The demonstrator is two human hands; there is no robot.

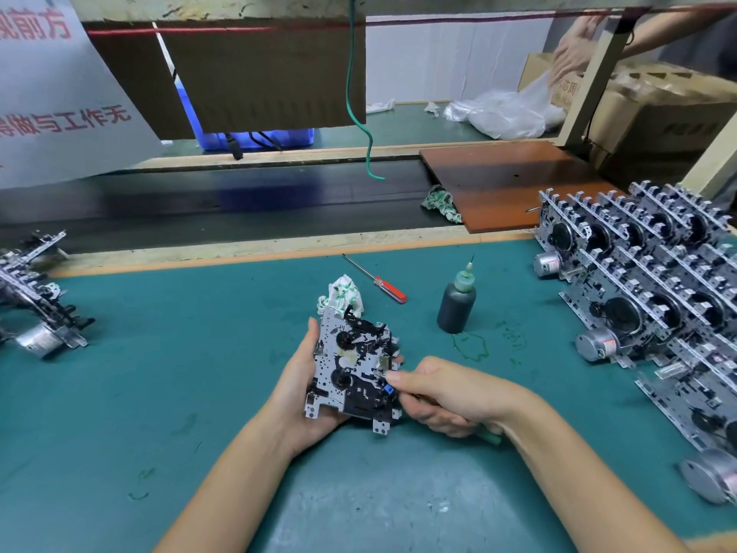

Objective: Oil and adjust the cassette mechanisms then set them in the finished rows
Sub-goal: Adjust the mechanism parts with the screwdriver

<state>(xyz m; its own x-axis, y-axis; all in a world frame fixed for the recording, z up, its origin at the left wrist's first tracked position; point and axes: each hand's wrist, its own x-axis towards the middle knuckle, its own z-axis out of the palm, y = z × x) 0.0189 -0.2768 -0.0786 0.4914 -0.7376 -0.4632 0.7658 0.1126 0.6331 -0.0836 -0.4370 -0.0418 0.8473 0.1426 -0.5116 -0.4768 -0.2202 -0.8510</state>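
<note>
Cassette mechanism (353, 367) in hand sits above the middle of the green work mat (179, 393), its long axis running from near the person up and away, leaning slightly left at the far end, with the gear side facing up toward the camera. At far left, a small cluster of mechanisms (34, 297) lies on the mat, a silver motor showing at its near end. The left hand (303, 397) cradles the held mechanism from below and along its left edge, thumb curled up the left side, fingertips just visible past the right edge. The right hand (446, 397) meets the unit's right side with fingers closed together around a thin green-handled tool (489, 436), whose handle end pokes out below the palm; the working tip is hidden where thumb and forefinger meet the metal plate beside a small blue part. Just behind the held unit lies a crumpled white-and-green rag (343, 291), and beside that a red-handled screwdriver (377, 279) rests diagonally, handle to the right. Right of it, a dark oil bottle (456, 305) with a green needle nozzle stands upright, green smears on the mat near its base. At far right, finished rows of mechanisms (654, 289) stand packed on edge, their round silver motors facing left. Beyond the mat runs a dark conveyor belt (239, 201), a brown board (506, 181) lying across its right end.
</note>
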